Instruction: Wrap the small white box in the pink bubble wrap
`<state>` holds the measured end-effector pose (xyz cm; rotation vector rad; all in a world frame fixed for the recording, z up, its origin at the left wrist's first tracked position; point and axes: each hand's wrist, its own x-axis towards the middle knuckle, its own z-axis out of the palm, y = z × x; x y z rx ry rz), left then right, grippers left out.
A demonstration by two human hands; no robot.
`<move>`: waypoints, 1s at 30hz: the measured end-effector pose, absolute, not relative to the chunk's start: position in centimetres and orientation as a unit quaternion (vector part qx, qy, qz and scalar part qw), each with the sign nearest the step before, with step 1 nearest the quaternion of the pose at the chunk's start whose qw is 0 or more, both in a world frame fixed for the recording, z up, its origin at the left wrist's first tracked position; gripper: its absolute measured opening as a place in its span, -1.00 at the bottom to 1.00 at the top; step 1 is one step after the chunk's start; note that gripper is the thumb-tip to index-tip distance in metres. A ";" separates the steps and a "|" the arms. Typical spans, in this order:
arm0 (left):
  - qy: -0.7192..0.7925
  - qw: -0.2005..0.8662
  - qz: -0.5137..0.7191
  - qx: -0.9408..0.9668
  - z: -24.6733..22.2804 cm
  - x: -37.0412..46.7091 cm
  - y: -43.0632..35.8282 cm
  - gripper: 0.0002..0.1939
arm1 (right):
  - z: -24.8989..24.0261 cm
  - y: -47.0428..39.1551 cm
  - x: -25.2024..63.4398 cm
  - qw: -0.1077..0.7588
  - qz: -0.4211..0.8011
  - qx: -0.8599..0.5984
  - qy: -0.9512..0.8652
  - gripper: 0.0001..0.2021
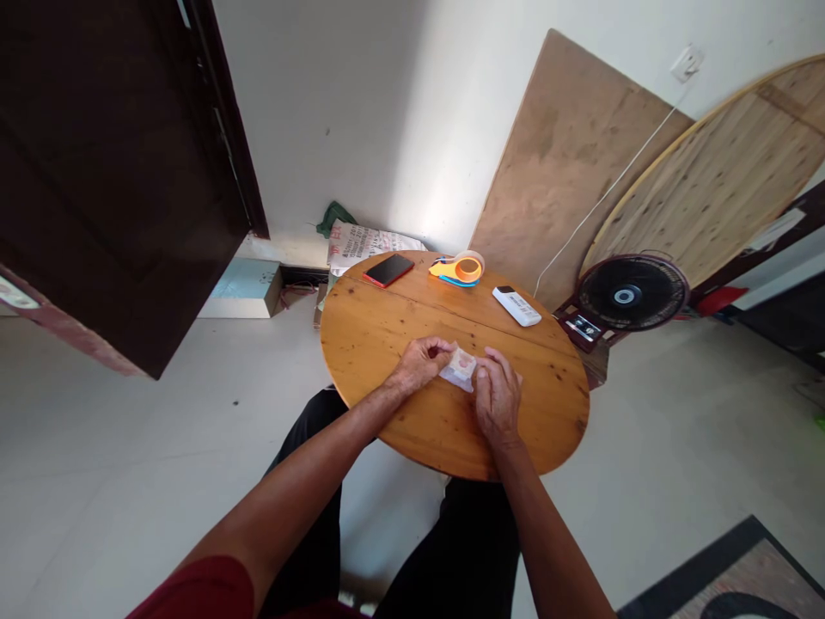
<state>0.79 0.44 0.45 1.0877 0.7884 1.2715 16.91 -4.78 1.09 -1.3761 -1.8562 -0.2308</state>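
A small whitish, see-through packet [460, 368] with a pinkish mark on top lies between my hands on the round wooden table [387, 335]. My left hand [422, 363] is closed, thumb and forefinger pinching the packet's upper left edge. On the other side, my right hand [499, 391] has its fingers curled against the packet's right edge, thumb and fingertips close together. What is inside the packet is too small to make out.
Along the far part of the table are a phone [388, 270], an orange tape dispenser [459, 269] and a white remote-like device [516, 306]. A fan [624, 295] stands right of the table. A dark door [109, 163] is at left; a board [580, 146] leans on the wall.
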 end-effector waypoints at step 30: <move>0.363 0.590 0.533 0.486 0.7 0.5 0.2 -0.92 | 1.2 -5.0 16.9 0.424 -0.095 -0.513 -0.740 -0.82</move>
